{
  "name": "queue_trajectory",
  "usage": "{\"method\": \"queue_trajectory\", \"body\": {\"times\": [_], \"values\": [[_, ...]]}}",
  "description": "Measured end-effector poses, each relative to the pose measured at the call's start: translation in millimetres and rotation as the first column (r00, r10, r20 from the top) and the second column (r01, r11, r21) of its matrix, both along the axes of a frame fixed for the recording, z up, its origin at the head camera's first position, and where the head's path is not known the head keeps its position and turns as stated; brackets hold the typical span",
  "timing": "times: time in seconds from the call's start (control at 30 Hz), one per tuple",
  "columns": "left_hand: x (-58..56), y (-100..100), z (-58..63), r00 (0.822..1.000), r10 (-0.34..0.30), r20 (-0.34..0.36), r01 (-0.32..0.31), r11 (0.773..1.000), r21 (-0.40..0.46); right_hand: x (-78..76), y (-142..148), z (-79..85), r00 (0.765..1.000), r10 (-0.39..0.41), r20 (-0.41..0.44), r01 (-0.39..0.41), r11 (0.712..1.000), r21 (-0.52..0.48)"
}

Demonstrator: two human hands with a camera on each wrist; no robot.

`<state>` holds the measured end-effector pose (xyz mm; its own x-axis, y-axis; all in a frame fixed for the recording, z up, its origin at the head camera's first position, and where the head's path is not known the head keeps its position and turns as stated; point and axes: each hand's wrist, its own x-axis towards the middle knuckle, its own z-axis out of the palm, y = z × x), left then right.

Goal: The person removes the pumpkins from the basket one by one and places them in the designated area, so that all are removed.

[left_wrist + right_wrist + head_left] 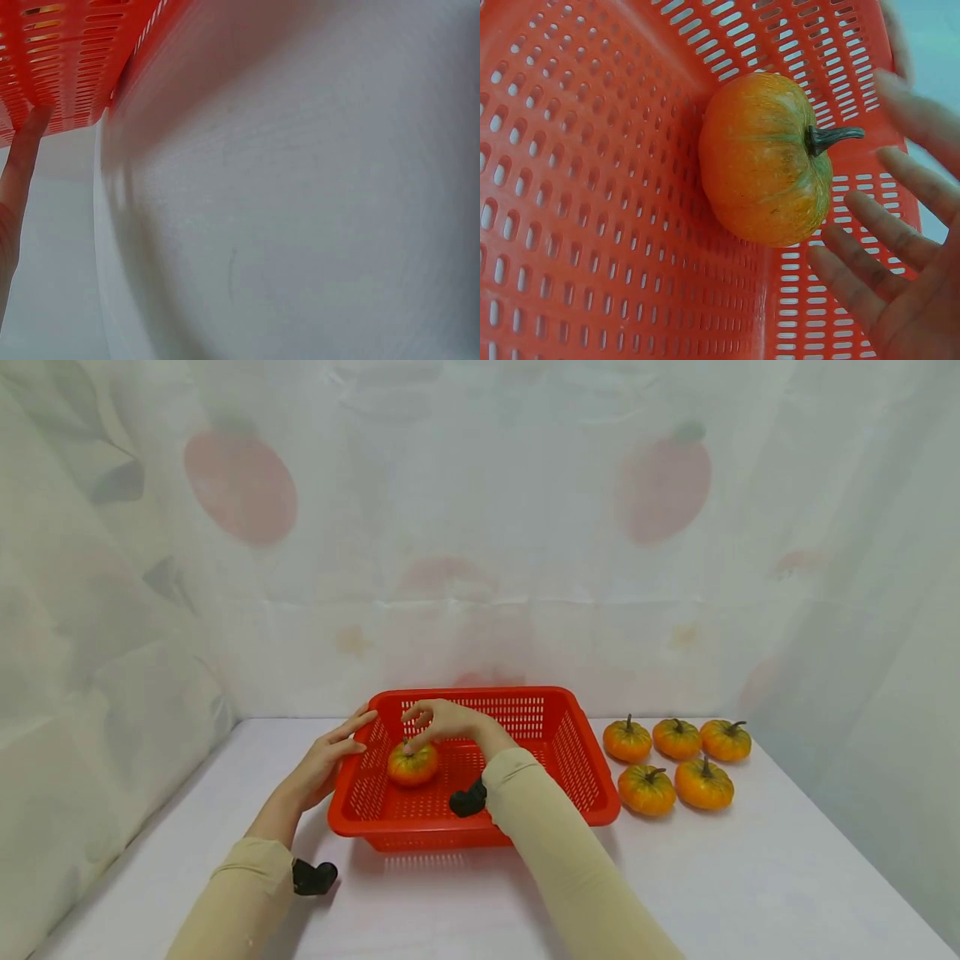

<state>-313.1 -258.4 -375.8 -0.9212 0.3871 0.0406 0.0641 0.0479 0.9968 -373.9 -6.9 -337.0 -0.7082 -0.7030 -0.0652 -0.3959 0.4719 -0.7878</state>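
Note:
A small orange pumpkin (pixel 412 766) with a dark curved stem sits in the left part of a red perforated plastic basket (pixel 405 828). Just above it is my right hand (pixel 450 722); the right wrist view shows its fingers (pixel 889 232) spread and apart from the pumpkin (pixel 761 161), on the stem side. My left hand (pixel 324 767) rests against the basket's left side, its fingers stretched along the rim and outer wall. In the left wrist view one straight finger (pixel 24 161) touches the slotted red wall (pixel 71 67).
Right of the basket, several more small pumpkins (pixel 704 782) stand in two rows on the white table (pixel 757 860). A pale curtain (pixel 480 527) with printed fruit hangs behind the table. Black wrist-camera mounts (pixel 313 878) stick out from both sleeves.

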Motion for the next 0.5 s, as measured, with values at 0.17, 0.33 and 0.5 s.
{"method": "queue_trajectory", "body": {"times": [0.17,0.33,0.5], "values": [[0.3,-0.6,-0.5,1.000,0.000,-0.010,0.000,1.000,0.009,0.1,-0.3,-1.6,1.000,0.004,-0.031,-0.003,0.999,0.040],[-0.5,-0.8,-1.7,1.000,0.002,-0.007,-0.002,1.000,0.010,0.6,-2.8,-2.2,1.000,0.023,-0.004,-0.022,0.996,0.081],[0.5,-0.7,-1.2,1.000,0.004,-0.002,-0.004,1.000,0.009,1.8,-6.0,-2.4,0.996,0.091,0.021,-0.093,0.983,0.155]]}}
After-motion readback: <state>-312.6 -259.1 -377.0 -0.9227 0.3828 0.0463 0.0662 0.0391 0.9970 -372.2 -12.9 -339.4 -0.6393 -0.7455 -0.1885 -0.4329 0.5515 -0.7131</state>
